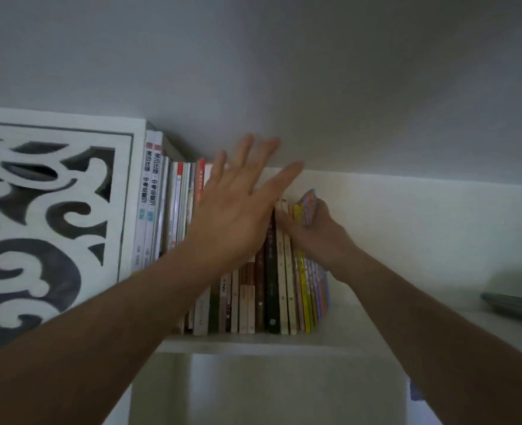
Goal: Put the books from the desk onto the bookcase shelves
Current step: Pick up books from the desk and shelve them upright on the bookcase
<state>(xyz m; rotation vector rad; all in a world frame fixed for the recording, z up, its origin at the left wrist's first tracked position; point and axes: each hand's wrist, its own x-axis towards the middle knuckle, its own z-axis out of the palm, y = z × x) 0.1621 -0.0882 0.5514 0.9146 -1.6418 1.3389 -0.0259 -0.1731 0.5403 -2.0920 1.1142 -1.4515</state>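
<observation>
A row of books is stood upright on a white bookcase shelf, spines facing out. The row is bounded on the left by a white carved fretwork panel; two tall white books are set right against it.

Left hand: fingers straight and spread, nothing gripped. The palm is held in front of the upper middle of the row; whether it is pressed against the spines or just off them cannot be told, since the frame is motion-blurred. The fingertips are seen above the book tops, against the grey wall.

Right hand: fingers curled round the upper part of a thin bundle of colourful books at the right end of the row. The bundle, with yellow, pink and lilac spines, is tilted, tops leaning right, bottoms resting on the shelf beside the cream and dark green spines. The thumb side is laid across the left of the bundle, next to the cream spines; the other fingers are hidden behind it. The bundle's top edge is seen just above the knuckles.

Right of the bundle the shelf board is bare up to a dark flat object at the frame edge, not identifiable. Below the shelf, a lower compartment is partly seen between the forearms.
</observation>
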